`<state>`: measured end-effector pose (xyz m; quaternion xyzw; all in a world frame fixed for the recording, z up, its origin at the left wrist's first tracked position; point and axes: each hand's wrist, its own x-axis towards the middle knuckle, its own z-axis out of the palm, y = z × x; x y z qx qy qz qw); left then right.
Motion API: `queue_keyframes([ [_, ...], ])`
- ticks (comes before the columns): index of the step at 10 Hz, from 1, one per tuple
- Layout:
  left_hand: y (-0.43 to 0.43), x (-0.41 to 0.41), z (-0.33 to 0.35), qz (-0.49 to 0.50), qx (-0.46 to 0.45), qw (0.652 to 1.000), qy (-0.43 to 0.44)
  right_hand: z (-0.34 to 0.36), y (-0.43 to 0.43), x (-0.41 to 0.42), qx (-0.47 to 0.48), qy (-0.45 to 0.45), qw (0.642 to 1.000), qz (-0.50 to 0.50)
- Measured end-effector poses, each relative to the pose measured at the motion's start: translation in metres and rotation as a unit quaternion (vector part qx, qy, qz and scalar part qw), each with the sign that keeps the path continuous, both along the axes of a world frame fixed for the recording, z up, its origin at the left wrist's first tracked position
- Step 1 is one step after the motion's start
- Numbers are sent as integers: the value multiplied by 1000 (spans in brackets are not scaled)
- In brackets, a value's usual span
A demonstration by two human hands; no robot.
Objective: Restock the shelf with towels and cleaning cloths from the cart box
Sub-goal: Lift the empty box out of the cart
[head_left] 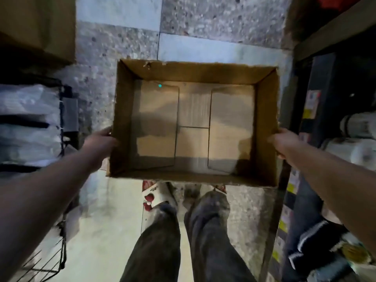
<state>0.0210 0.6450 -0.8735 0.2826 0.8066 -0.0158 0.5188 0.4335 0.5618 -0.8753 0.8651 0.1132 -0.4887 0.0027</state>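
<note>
An open brown cardboard box [122,110] hangs in front of me above the floor, and its inside holds nothing. My left hand [101,142] grips its left wall from outside. My right hand [283,142] grips its right wall. The shelf [325,39] stands at the right, with wrapped white rolls [360,127] and folded dark cloths [311,237] on its levels. The fingers of both hands are partly hidden behind the box walls.
A wire cart [59,259] stands at the left with white wrapped packs [28,123] on it. Another cardboard box [36,25] sits at the upper left. My legs [183,241] stand on the tiled floor [213,21] below the box.
</note>
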Motion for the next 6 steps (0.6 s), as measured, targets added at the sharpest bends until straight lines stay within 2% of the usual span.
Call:
queue_keyframes([
  [1,6,-5,-37,9,-11,1000,28,-37,6,-6,7,11,1000,10],
  [3,7,26,-87,-19,-30,998,-54,-97,10,-35,-11,60,998,-10],
  [5,-2,34,-97,-51,-8,999,2,-112,12,-57,13,33,999,1],
  [6,-6,35,-77,-93,10,995,33,-90,9,-61,19,4,998,52],
])
